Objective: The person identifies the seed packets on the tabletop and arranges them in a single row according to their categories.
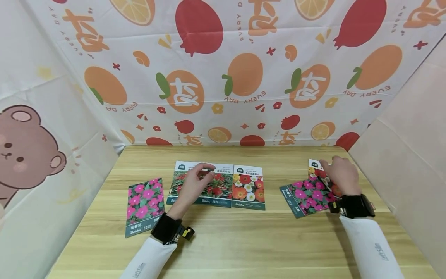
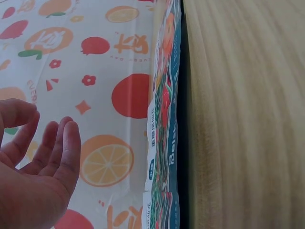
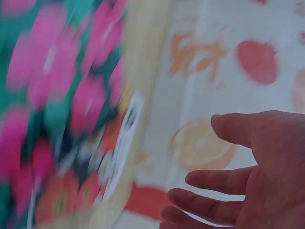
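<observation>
My left hand (image 1: 195, 186) hovers over the seed packets with red flowers (image 1: 219, 190), its fingers loosely bent and nothing between them. These packets lie side by side and overlap; the hand hides part of them. Touching their right edge is a seed packet with orange and white poppies (image 1: 249, 188). On the right, my right hand (image 3: 267, 167) is held with fingers apart and grips nothing. Below it lies a second poppy packet (image 1: 315, 164), partly covered by the hand and by a tilted packet with pink flowers (image 1: 308, 195).
Another pink-flower packet (image 1: 145, 205) lies apart at the left of the wooden table (image 1: 244, 244). A fruit-print cloth (image 1: 216, 77) hangs behind the table's back edge. Pale cloth walls stand at both sides, the left one (image 1: 31, 155) with a bear print.
</observation>
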Available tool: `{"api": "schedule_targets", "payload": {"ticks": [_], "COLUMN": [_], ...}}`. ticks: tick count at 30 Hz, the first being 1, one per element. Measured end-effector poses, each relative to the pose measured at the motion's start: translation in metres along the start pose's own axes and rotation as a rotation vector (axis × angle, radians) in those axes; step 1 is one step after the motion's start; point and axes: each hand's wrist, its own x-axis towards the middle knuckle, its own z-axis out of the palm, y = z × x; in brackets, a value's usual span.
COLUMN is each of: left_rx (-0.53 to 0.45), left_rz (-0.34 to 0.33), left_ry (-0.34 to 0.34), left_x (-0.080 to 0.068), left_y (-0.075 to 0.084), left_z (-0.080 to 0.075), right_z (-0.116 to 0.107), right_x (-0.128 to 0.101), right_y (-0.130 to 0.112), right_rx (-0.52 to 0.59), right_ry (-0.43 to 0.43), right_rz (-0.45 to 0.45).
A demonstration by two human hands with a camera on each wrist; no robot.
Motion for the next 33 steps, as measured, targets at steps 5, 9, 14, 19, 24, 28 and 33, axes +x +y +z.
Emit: {"api": "schedule_targets", "payload": {"ticks": [5, 9, 14, 19, 24, 28, 33], "left_rx": [-0.017, -0.039, -0.013, 0.022, 0.017, 0.032, 0.04], "left_rz": [-0.057, -0.067, -0.048, -0.018, 0.02, 0.065, -0.005], "left_ry": [-0.012, -0.024, 0.0, -0.002, 0.005, 0.005, 0.002], "left_x": [-0.003, -0.005, -0.007, -0.005, -0.003, -0.002, -0.004], "left_y": [0.013, 0.014, 0.012, 0.01, 0.005, 0.001, 0.01], "left_z": [-0.005, -0.006, -0.003, -0.001, -0.001, 0.001, 0.002], "right_z": [-0.003, 0.001, 0.007, 0.012, 0.013, 0.012, 0.015], "right_x": [0.01, 0.02, 0.03, 0.029, 0.03, 0.029, 0.026], "right_y": [0.023, 0.029, 0.03, 0.03, 0.031, 0.033, 0.041], "right_rx": [-0.058, -0.105, -0.09, -0.078, -0.078, -0.032, 0.015], "right_ry": [-0.137, -0.261, -0.342, -0.376, -0.365, -0.355, -0.305], "right_rz": [0.086, 0.142, 0.184, 0.22, 0.196, 0.198, 0.222]}}
